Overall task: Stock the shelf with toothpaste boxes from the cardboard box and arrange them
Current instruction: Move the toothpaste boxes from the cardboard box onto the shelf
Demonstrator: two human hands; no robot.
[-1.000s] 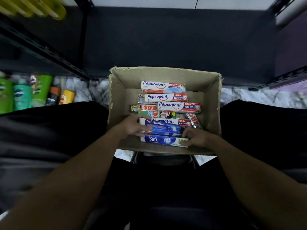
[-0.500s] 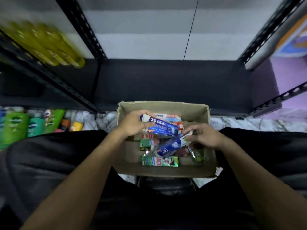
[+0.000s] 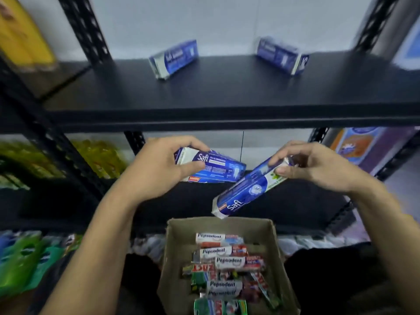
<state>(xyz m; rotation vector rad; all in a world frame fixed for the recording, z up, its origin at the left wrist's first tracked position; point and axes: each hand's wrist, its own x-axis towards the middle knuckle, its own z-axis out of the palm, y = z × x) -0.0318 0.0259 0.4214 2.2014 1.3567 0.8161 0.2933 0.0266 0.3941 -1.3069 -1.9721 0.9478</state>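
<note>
My left hand (image 3: 159, 169) grips a blue Saft toothpaste box (image 3: 218, 168) by its white end, held about level. My right hand (image 3: 318, 165) pinches the top end of a second blue Saft box (image 3: 247, 189), which hangs tilted down to the left. Both are raised above the cardboard box (image 3: 278, 258), just below the front edge of the black shelf (image 3: 227, 92). Two more blue Saft boxes (image 3: 173, 57) (image 3: 281, 54) lie on that shelf near the back wall. Inside the cardboard box lie several Pepsodent boxes (image 3: 229, 262) and green and red ones.
Black perforated shelf posts (image 3: 84, 28) (image 3: 375, 19) frame the bay. Yellow packs (image 3: 22, 35) fill the upper left shelf, yellow-green pouches (image 3: 97, 158) sit behind the left post, and green bottles (image 3: 25, 262) stand low at the left. A lower black shelf (image 3: 295, 205) lies behind the cardboard box.
Both hands have lifted their Saft boxes out of the cardboard box to just under the upper shelf. The view has tilted up, showing the shelf with two Saft boxes.
</note>
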